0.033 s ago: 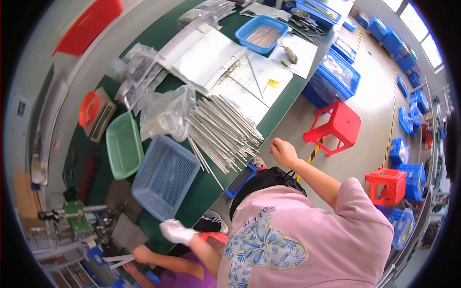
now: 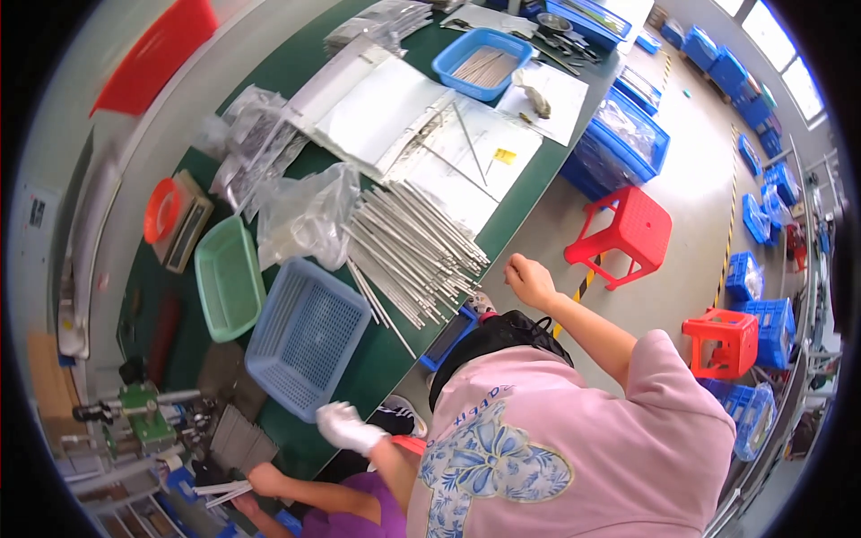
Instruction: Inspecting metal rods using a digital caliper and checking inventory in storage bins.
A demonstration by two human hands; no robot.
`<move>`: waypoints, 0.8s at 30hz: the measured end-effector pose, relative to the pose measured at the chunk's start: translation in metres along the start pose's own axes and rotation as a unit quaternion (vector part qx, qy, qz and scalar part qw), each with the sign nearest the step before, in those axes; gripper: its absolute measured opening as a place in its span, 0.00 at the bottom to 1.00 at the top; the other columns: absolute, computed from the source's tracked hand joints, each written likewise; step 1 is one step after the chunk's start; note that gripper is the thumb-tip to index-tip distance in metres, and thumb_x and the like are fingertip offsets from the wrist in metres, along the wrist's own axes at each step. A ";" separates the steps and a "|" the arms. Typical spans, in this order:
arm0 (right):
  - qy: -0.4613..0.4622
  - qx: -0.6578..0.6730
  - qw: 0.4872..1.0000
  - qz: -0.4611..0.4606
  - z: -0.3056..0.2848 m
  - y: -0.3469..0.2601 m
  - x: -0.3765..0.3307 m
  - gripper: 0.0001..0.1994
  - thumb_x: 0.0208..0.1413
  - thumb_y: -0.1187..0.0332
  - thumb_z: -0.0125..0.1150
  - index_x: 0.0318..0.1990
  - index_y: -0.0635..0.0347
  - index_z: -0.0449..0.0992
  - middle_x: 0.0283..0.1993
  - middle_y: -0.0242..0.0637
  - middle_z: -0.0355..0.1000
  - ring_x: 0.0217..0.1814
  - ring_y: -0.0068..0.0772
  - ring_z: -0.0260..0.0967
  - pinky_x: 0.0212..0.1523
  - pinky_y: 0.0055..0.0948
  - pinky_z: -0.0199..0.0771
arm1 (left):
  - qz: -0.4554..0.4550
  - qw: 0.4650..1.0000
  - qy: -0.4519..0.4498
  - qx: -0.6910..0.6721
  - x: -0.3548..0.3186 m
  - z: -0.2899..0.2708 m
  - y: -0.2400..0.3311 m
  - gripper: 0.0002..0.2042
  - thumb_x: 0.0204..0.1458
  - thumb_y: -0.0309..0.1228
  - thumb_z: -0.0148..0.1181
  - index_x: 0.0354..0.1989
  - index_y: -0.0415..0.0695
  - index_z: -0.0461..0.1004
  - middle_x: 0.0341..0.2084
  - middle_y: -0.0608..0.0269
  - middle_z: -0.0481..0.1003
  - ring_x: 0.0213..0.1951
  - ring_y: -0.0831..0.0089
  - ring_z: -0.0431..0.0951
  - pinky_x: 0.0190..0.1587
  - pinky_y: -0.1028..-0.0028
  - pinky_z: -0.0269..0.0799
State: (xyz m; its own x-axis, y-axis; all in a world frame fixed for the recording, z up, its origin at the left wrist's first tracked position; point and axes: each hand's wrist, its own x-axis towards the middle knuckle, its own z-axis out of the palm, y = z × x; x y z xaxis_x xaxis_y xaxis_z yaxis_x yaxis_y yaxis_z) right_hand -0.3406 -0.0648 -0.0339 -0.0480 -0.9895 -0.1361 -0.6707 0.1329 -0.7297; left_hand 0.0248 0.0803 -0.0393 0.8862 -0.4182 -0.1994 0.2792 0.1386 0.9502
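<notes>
My left hand [image 2: 350, 429], in a white glove, hangs beside the table edge near the lower corner of a blue perforated basket [image 2: 309, 336]. Its fingers look curled, and nothing shows in them. The bare right hand [image 2: 530, 282] is held out past the other side of my body, fingers bent inward around nothing visible. Closest to it on the green table is a spread pile of thin metal rods [image 2: 417, 255]. A few loose rods [image 2: 381, 305] lie between that pile and the basket.
A co-worker's hand [image 2: 265, 480] holds pale strips at lower left. The table [image 2: 363, 386] also bears a green basin [image 2: 230, 278], a scale [image 2: 184, 220], plastic bags [image 2: 309, 215] and a blue tray [image 2: 482, 63]. Red stools [image 2: 623, 238] and blue crates [image 2: 619, 134] stand on the floor.
My gloved left hand has moved a little to the right and up. The table and its contents have shifted slightly leftward in view. My right hand has hardly moved.
</notes>
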 end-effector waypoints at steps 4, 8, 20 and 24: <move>-0.005 -0.055 0.997 0.059 -0.022 0.026 0.044 0.08 0.45 0.65 0.48 0.25 0.59 0.68 0.25 0.45 0.69 0.32 0.48 0.67 0.31 0.40 0.66 | -0.137 0.941 -0.161 0.264 -0.058 0.052 -0.033 0.13 0.48 0.27 0.49 0.43 0.38 0.66 0.37 0.59 0.70 0.39 0.71 0.70 0.39 0.78 0.65; 0.008 -0.067 0.996 0.057 -0.039 0.050 0.107 0.09 0.43 0.63 0.49 0.24 0.59 0.71 0.27 0.44 0.70 0.33 0.45 0.68 0.33 0.37 0.68 | 0.023 0.901 -0.215 0.377 -0.044 0.072 -0.072 0.21 0.48 0.31 0.51 0.51 0.37 0.61 0.48 0.55 0.62 0.45 0.65 0.67 0.45 0.71 0.64; 0.009 -0.050 0.983 0.174 -0.039 0.054 0.222 0.12 0.43 0.61 0.50 0.30 0.57 0.74 0.28 0.40 0.72 0.31 0.37 0.69 0.34 0.32 0.68 | 0.078 0.796 -0.178 0.574 -0.023 0.126 -0.101 0.26 0.45 0.34 0.55 0.53 0.38 0.58 0.49 0.49 0.57 0.47 0.61 0.64 0.48 0.70 0.60; 0.026 -0.010 0.985 0.169 -0.027 0.052 0.200 0.14 0.42 0.61 0.48 0.32 0.58 0.74 0.32 0.47 0.71 0.38 0.46 0.68 0.39 0.37 0.67 | 0.044 0.837 -0.173 0.518 -0.033 0.127 -0.089 0.23 0.42 0.29 0.56 0.50 0.39 0.61 0.40 0.52 0.62 0.39 0.62 0.69 0.43 0.69 0.65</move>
State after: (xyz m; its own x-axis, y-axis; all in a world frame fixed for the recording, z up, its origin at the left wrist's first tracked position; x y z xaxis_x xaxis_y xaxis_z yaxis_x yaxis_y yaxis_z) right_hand -0.4053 -0.2570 -0.0805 -0.3091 -0.8902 -0.3348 -0.6240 0.4555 -0.6349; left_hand -0.0759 -0.0321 -0.0866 0.6765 -0.7070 -0.2061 -0.4110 -0.5946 0.6910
